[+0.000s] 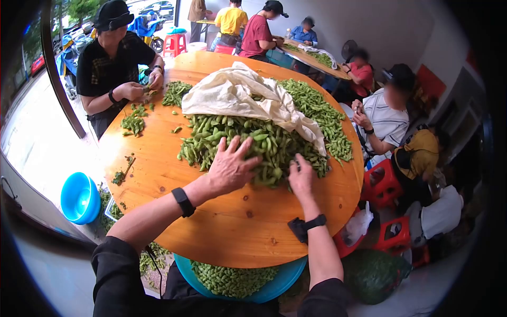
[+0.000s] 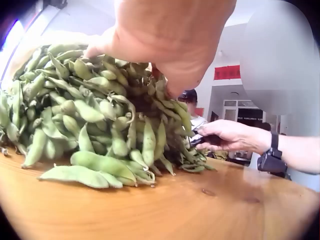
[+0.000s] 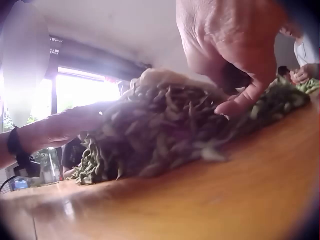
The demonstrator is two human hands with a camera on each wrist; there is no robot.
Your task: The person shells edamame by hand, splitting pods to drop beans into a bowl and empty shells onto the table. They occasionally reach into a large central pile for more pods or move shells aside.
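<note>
A large heap of green soybean pods (image 1: 216, 132) lies on the round wooden table (image 1: 222, 227), with a cream cloth (image 1: 227, 95) draped over its far side. My left hand (image 1: 231, 166) rests on the near face of the heap, fingers spread over the pods. At the heap's right end is my right hand (image 1: 302, 179), fingers bent and thumb down near the pods. In the left wrist view, the right hand (image 2: 235, 135) holds a small dark object (image 2: 207, 140); its kind cannot be made out. A few loose pods (image 2: 85, 175) lie in front of the heap.
Below the table's near edge stands a blue tub (image 1: 182, 267) of pods. More pods (image 1: 322, 113) spread along the table's right side. A person (image 1: 119, 68) works at the left; another (image 1: 388, 116) sits at the right beside red stools (image 1: 381, 185). An empty blue basin (image 1: 79, 198) is at the left.
</note>
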